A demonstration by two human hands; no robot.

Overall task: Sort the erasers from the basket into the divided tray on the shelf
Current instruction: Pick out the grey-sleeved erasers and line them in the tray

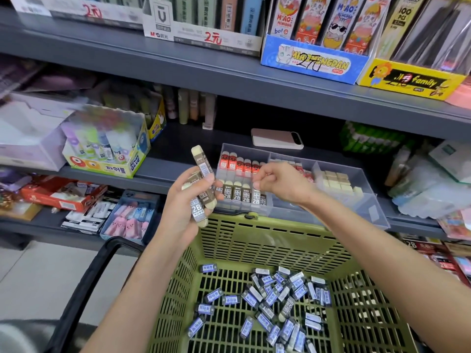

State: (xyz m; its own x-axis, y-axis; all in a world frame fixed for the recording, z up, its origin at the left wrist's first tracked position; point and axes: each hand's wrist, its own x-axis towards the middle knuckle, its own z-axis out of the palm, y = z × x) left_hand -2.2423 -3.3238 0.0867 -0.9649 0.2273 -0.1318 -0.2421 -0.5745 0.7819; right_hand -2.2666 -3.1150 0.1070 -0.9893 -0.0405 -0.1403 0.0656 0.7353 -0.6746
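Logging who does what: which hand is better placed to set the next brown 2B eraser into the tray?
Right hand: free, already over the divided tray. Left hand holds the brown erasers.

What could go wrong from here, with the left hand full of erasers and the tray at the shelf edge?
1. The left hand grips a loose bundle of brown-sleeved 2B erasers; one sticks up and could slip out.
2. The clear divided plastic tray seems to overhang the grey shelf edge, so a push from the right hand might tip it toward the green slatted plastic basket.

"2B" marks the brown-sleeved erasers (241, 195); "POWER GLUE" the glue box (107, 163); "family" the yellow box (410, 80).
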